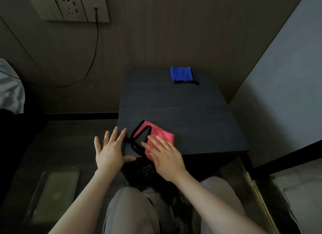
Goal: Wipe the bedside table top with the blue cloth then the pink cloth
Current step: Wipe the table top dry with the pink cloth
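The dark bedside table [183, 108] stands against the wall. A folded blue cloth [182, 75] with black trim lies at its far edge. A pink cloth [163, 135] with black trim and a black loop lies near the front left corner. My right hand [165, 157] rests flat on the pink cloth, fingers spread, covering its near part. My left hand [109, 150] is spread out at the table's front left corner, its thumb touching the edge, with nothing in it.
A wall socket panel [69, 5] sits at the upper left, with a black cable [96, 42] hanging from it. White bedding [10, 89] shows at the left edge. A clear tray [54, 193] lies on the floor at lower left. My grey-trousered knees fill the bottom.
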